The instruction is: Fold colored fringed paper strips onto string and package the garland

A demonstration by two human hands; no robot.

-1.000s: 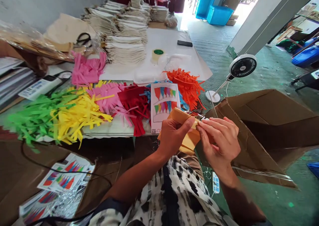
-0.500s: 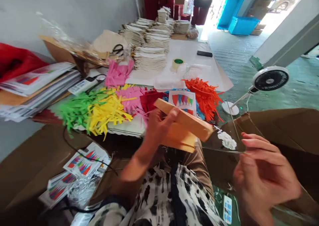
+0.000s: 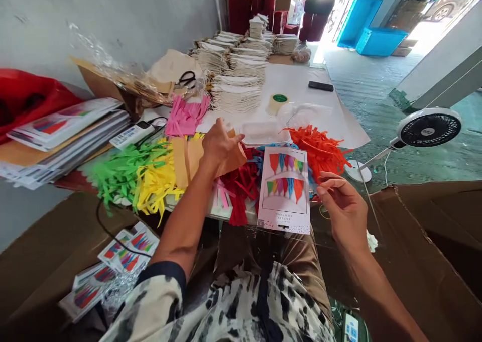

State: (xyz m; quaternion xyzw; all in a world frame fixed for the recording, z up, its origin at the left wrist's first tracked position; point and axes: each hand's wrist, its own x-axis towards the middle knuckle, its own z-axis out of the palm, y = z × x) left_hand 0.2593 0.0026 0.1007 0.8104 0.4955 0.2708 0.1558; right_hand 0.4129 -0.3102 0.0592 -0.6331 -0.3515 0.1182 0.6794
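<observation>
My left hand [image 3: 218, 143] reaches over the table, closed on a folded light-orange paper piece [image 3: 183, 163] that lies across the yellow fringed tassels [image 3: 152, 186]. My right hand [image 3: 344, 211] hovers to the right of a printed tassel bunting card [image 3: 286, 206]. Its thumb and forefinger are brought together; anything between them is too fine to make out. Under and beside the card lie dark red tassels [image 3: 243, 186], some blue fringe and orange-red tassels [image 3: 320, 148]. Green tassels [image 3: 115, 174] spread at the left.
Pink tassels [image 3: 188, 115], scissors [image 3: 187, 79], a tape roll [image 3: 278, 101], a clear plastic tray [image 3: 265, 131] and stacked pale bundles [image 3: 235, 93] stand farther back. A fan [image 3: 429, 131] is at right. Open cardboard boxes [image 3: 422, 246] flank my legs; one holds printed cards [image 3: 131, 249].
My left hand has carried the orange paper forward and left onto the yellow tassels, uncovering the card. My right hand has moved in toward the card. The view has shifted slightly.
</observation>
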